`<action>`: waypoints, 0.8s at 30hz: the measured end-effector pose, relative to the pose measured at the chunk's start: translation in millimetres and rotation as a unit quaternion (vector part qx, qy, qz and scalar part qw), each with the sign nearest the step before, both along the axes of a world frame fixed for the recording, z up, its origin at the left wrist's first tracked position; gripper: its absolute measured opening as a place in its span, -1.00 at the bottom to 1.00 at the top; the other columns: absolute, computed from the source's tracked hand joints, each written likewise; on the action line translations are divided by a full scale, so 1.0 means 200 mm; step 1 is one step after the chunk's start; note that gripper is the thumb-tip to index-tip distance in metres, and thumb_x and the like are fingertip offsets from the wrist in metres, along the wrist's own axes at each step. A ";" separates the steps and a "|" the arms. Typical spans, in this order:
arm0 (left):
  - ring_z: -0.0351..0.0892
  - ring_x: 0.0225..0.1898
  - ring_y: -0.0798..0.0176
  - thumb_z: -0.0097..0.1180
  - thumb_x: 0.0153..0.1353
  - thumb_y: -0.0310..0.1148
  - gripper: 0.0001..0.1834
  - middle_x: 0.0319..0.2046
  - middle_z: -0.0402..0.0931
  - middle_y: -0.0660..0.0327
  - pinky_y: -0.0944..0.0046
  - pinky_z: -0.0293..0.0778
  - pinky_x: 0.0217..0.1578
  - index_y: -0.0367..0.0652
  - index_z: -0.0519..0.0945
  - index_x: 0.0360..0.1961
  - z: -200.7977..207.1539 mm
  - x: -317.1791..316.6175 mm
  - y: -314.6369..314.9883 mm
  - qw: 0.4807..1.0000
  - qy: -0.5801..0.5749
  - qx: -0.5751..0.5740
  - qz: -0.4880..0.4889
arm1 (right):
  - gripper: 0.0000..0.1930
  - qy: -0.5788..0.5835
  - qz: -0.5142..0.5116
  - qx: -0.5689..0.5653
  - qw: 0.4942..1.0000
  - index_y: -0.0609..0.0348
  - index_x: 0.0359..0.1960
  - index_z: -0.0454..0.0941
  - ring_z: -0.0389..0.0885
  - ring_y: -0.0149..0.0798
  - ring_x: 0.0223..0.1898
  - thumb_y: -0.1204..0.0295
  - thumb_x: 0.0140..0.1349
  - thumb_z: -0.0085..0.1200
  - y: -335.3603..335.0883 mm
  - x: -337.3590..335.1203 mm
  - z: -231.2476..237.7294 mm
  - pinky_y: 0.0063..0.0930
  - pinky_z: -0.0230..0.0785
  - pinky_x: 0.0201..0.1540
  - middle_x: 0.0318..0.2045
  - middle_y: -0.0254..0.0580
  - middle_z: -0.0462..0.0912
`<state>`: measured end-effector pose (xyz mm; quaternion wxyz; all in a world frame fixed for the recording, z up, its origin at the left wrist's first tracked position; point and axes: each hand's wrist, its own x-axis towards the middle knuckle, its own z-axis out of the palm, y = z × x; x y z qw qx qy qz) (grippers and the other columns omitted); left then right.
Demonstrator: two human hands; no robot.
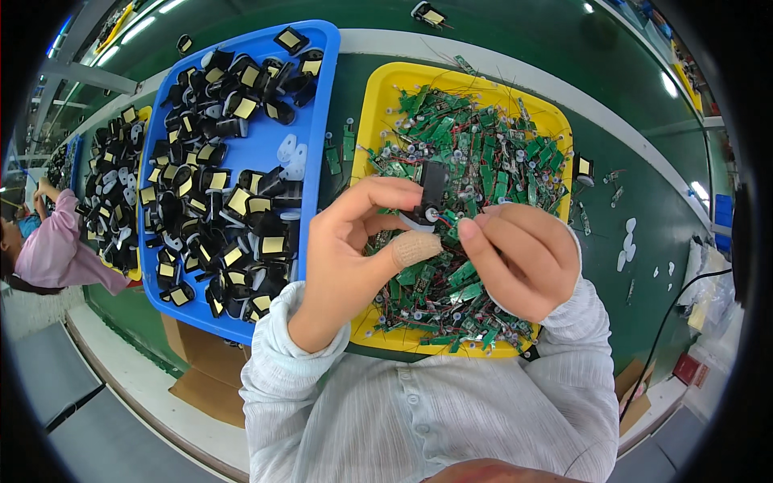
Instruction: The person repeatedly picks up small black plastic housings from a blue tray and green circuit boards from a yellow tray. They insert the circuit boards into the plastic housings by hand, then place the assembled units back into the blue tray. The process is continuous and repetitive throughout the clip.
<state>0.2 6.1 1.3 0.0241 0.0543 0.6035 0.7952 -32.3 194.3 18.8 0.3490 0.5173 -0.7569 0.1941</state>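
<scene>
Pinching a black housing point(435, 183) between thumb and fingers, my left hand point(354, 241) sits over the yellow tray point(386, 80), with a tan bandage point(417, 248) wrapped around its thumb. I have the thumb and forefinger of my right hand point(523, 258) pressed together on a small green board point(452, 224) with thin wires, just beside the housing; the other fingers curl in. From my camera I see the tray below heaped with loose green circuit boards point(491, 153) and tangled leads. To the left, a blue tray point(322, 105) carries many black pieces point(213, 157) with pale yellow patches. White pieces point(627, 241) lie on the green table point(644, 193) to the right. A co-worker in a pink top point(60, 241) is at far left.
</scene>
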 end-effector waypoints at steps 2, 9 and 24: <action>0.44 -0.16 0.30 0.26 -0.11 -0.54 -0.65 -0.17 0.39 0.07 0.35 0.46 -0.22 -0.30 0.46 -0.24 0.00 0.00 0.00 1.000 0.000 0.003 -0.007 | -0.73 0.038 0.007 0.017 0.999 0.37 -0.40 0.54 0.47 -0.23 -0.39 0.65 -0.27 0.13 0.01 -0.01 -0.01 -0.52 0.48 -0.44 -0.42 -0.14 0.50; 0.42 -0.13 0.33 0.25 -0.08 -0.52 -0.64 -0.15 0.38 0.10 0.39 0.43 -0.22 -0.27 0.44 -0.22 -0.01 0.01 0.00 1.000 -0.012 0.011 -0.014 | -0.78 0.042 0.011 0.008 0.999 0.41 -0.44 0.56 0.48 -0.25 -0.41 0.59 -0.22 0.08 0.00 0.01 0.00 -0.48 0.49 -0.43 -0.44 -0.10 0.52; 0.42 -0.15 0.34 0.15 -0.04 -0.62 -0.72 -0.16 0.37 0.11 0.40 0.42 -0.22 -0.31 0.43 -0.24 0.02 0.03 0.01 1.000 -0.007 -0.002 -0.001 | -0.77 0.059 0.020 -0.001 0.998 0.40 -0.44 0.58 0.45 -0.28 -0.39 0.58 -0.24 0.08 -0.02 0.02 -0.02 -0.48 0.48 -0.39 -0.45 -0.14 0.51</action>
